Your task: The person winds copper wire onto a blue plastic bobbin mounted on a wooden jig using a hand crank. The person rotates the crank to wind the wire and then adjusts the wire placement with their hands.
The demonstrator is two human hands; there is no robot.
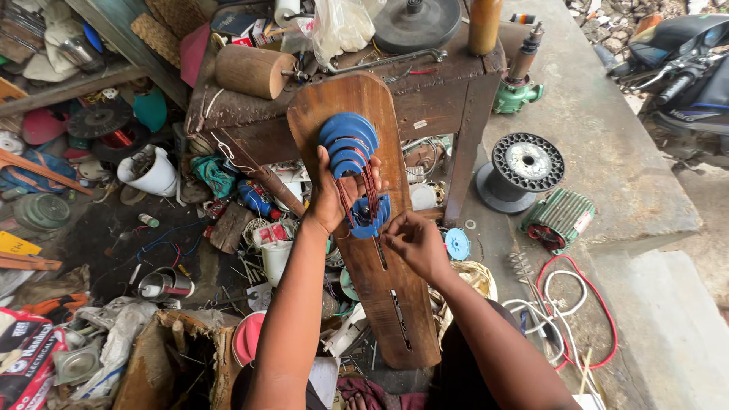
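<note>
While the left hand clamps the blue stepped former on the wooden board, the right hand, at five o'clock, pinches the copper wire; loosened tension could spill turns off the steps.

**Packages and labels around the workbench**

A red, black and white printed bag lies crumpled at the lower left corner. Beside it an open brown cardboard box stands with torn flaps. A small red and white carton sits among the clutter under the bench. A clear plastic bag rests on the bench top. A small white label is stuck on the bench's dark front rail.
</note>
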